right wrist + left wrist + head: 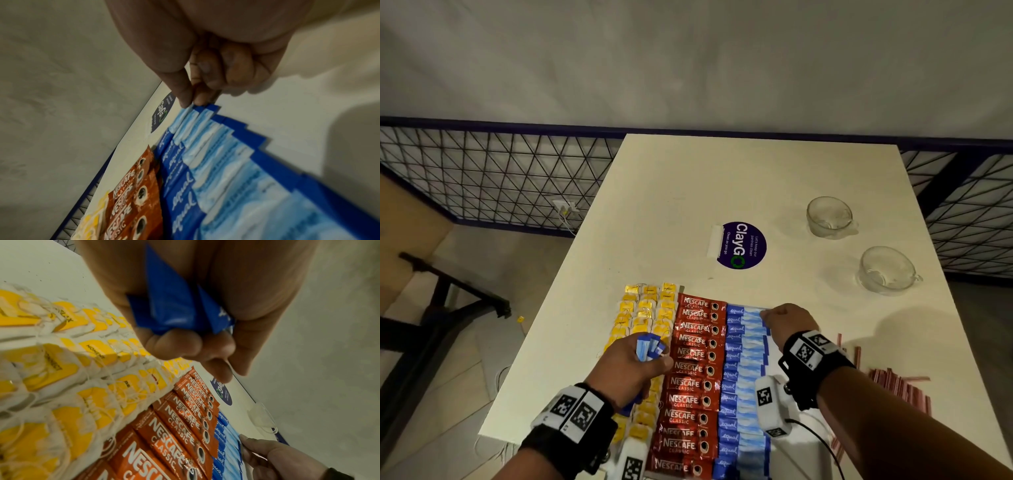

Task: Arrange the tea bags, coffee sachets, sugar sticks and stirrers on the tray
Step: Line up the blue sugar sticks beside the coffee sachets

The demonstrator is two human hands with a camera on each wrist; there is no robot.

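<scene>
Three columns lie side by side on the table: yellow tea bags [645, 311] on the left, red Nescafe coffee sachets [695, 370] in the middle, blue Equal sugar sticks [743, 377] on the right. My left hand [633, 363] hovers over the tea bags and grips a bundle of blue sugar sticks [650, 346], seen close in the left wrist view [170, 309]. My right hand [765, 317] is at the far end of the blue column, where thumb and forefinger [186, 102] pinch the end of the farthest sugar stick [185, 116]. Red stirrers [900, 390] lie loose to the right. The tray itself is hidden under the rows.
Two clear glass cups [828, 216] [887, 269] stand at the far right of the white table [688, 192]. A round purple ClayGo sticker [741, 245] lies just beyond the rows. The table's left edge runs close to the tea bags. A wire-mesh railing [500, 174] stands behind.
</scene>
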